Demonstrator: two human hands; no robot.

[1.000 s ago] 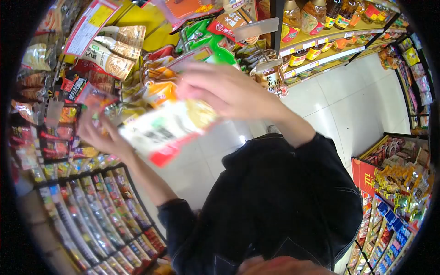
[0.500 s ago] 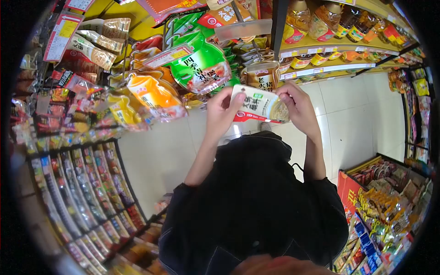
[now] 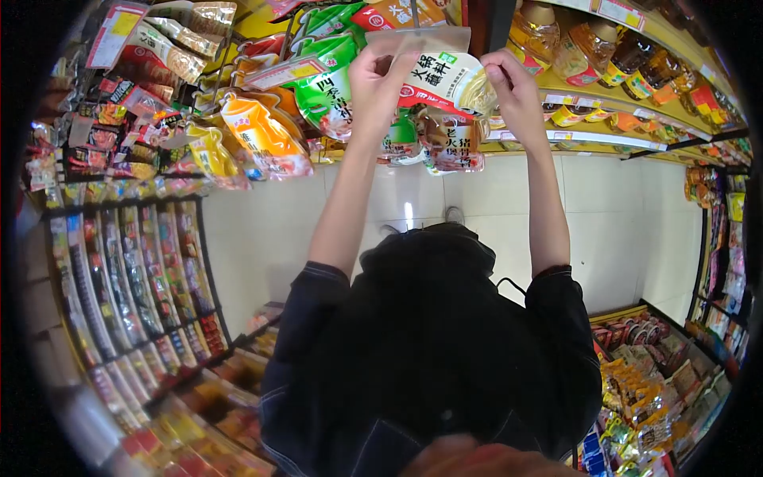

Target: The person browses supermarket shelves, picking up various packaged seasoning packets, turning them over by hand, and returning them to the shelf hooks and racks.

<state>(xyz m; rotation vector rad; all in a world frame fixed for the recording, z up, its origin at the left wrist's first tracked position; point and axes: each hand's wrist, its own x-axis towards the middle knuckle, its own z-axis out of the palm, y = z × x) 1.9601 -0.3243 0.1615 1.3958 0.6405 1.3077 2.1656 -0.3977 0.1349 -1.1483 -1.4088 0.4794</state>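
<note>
A white and red food packet [image 3: 435, 78] is held up by both hands in front of the hanging goods. My left hand [image 3: 380, 79] grips its left edge, fingers closed. My right hand [image 3: 515, 86] pinches the right end, beside the noodle picture. Just left of my left hand hangs a green pouch [image 3: 322, 87]. Below the packet hangs a brown pouch [image 3: 453, 143]. An orange pouch [image 3: 262, 135] hangs farther left.
Shelves of bottles [image 3: 584, 57] run along the upper right. A rack of small packets [image 3: 131, 278] stands at the lower left. Bins of packaged goods [image 3: 644, 374] are at the lower right, with pale tiled floor [image 3: 604, 230] between.
The packet, first in my right hand near the left shelf, came to both hands in front of my body. Since then both hands have raised it toward the hanging goods.
</note>
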